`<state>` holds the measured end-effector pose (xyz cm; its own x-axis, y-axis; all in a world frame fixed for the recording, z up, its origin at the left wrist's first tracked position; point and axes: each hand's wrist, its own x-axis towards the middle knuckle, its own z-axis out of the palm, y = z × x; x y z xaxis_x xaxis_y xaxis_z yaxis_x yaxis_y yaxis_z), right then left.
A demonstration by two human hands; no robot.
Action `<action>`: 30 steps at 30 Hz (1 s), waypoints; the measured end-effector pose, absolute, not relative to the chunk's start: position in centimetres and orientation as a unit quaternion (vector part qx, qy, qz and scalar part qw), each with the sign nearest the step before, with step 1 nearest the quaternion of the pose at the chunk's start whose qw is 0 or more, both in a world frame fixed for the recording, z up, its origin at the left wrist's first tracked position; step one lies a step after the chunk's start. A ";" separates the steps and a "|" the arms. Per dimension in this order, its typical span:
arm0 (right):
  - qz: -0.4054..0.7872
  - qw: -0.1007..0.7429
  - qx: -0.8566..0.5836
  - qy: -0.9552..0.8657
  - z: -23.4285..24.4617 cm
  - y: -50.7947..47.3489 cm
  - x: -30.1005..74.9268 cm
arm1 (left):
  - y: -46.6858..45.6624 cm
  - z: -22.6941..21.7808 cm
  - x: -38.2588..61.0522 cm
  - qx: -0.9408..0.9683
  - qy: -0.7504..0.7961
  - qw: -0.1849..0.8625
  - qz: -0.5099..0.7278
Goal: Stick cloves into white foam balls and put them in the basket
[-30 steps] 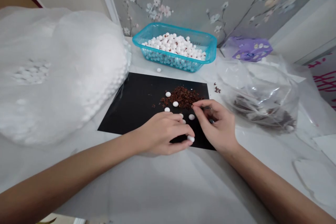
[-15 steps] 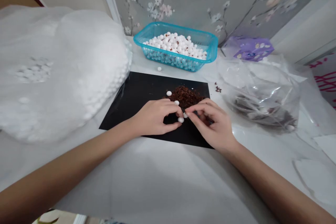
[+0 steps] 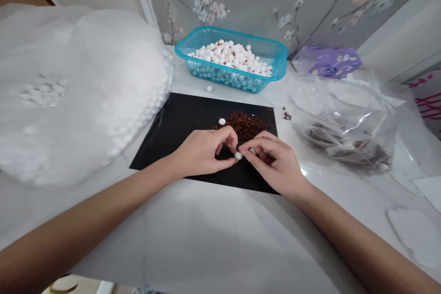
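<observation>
As my left hand [image 3: 203,151] and right hand [image 3: 275,163] have closed together over the black mat [image 3: 158,163], they now pinch one white bead [image 3: 238,155] between their fingertips, just below the dark red-brown flakes [image 3: 241,126] at the mat's centre.

Right now the right hand [image 3: 275,163] is covering part of a white bead [image 3: 253,150], and the left hand [image 3: 203,151] blocks our view of the black mat [image 3: 155,165] beneath it! The brown bits [image 3: 241,126] are too small to make out, the dark stuff [image 3: 341,149] blurs behind the plastic bag [image 3: 341,110], and the white sack [image 3: 79,92] runs off the left edge.
</observation>
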<state>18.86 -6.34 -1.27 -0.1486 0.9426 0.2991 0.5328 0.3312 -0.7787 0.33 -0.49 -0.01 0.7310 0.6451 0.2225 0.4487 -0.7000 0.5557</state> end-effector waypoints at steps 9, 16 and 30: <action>0.269 0.399 -0.512 -0.712 -1.4 -6.2 18.8 | -0.5 -0.1 0.3 0.901 0.299 0.233 0.213; 0.294 0.402 -0.509 -0.702 -1.4 -6.4 18.9 | -0.5 0.0 0.4 0.902 0.298 0.236 0.207; 0.299 0.396 -0.502 -0.708 -1.3 -6.4 18.8 | -0.5 0.0 0.3 0.903 0.297 0.235 0.202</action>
<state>18.78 -6.41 -1.27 -0.1818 0.9483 0.2600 0.4747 0.3162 -0.8214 0.34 -0.47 -0.02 0.7420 0.6313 0.2257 0.4412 -0.7133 0.5445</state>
